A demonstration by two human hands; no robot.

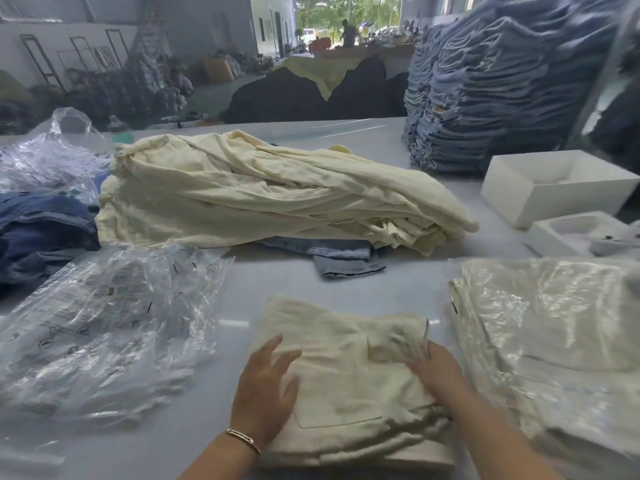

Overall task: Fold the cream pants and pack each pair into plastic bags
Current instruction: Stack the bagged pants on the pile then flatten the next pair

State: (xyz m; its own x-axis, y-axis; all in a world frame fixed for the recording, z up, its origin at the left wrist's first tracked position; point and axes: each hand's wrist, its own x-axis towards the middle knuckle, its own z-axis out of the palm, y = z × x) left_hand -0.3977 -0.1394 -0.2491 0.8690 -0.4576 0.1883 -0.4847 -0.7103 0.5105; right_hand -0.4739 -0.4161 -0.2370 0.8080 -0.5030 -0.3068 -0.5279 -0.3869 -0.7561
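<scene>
A folded pair of cream pants [349, 386] lies on the grey table just in front of me, back pocket up. My left hand [265, 393] lies flat on its left edge with fingers spread. On the right side of the same pair, my right hand [438, 370] touches the top fold, and its fingertips are partly hidden in the cloth. A big heap of unfolded cream pants [263, 192] sits further back. To the left lies a loose pile of clear plastic bags [104, 330]. Bagged cream pants [554, 334] are stacked on the right.
Blue denim [38, 230] lies at the far left, and a denim piece [346, 258] pokes out from under the cream heap. A tall stack of jeans [502, 81] stands at the back right. Two white boxes [557, 185] sit on the right. More bags [48, 154] lie back left.
</scene>
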